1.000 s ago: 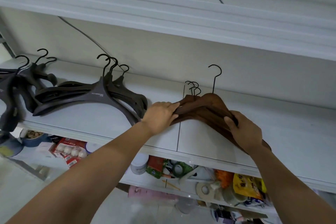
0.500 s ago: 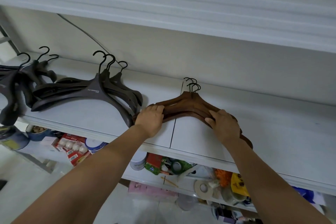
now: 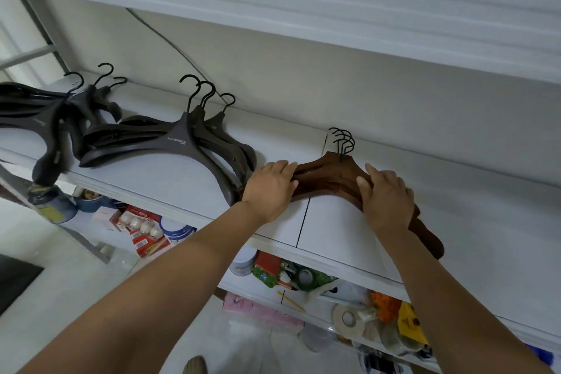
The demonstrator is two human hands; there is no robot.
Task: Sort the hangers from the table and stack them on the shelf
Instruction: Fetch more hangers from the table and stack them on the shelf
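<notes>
A stack of brown wooden hangers point(image 3: 329, 171) with black hooks lies flat on the white shelf point(image 3: 485, 222), hooks pointing at the wall. My left hand point(image 3: 270, 188) holds the stack's left arm, fingers curled over the top. On the right arm of the stack sits my right hand point(image 3: 387, 197), thumb on the near edge and fingers over the far edge. The right tip of the stack sticks out past my wrist near the shelf's front edge. Left of it lies a pile of dark grey hangers point(image 3: 182, 146), almost touching my left hand.
A second pile of dark hangers point(image 3: 54, 118) overhangs the shelf's far left end. A lower shelf point(image 3: 303, 282) holds tape rolls, packets, an egg carton and jars. Another shelf runs close overhead. A cable runs down the back wall.
The brown hanger that my right hand held raised now lies flat on the stack, its hook lined up with the others. Both hands stay on the stack.
</notes>
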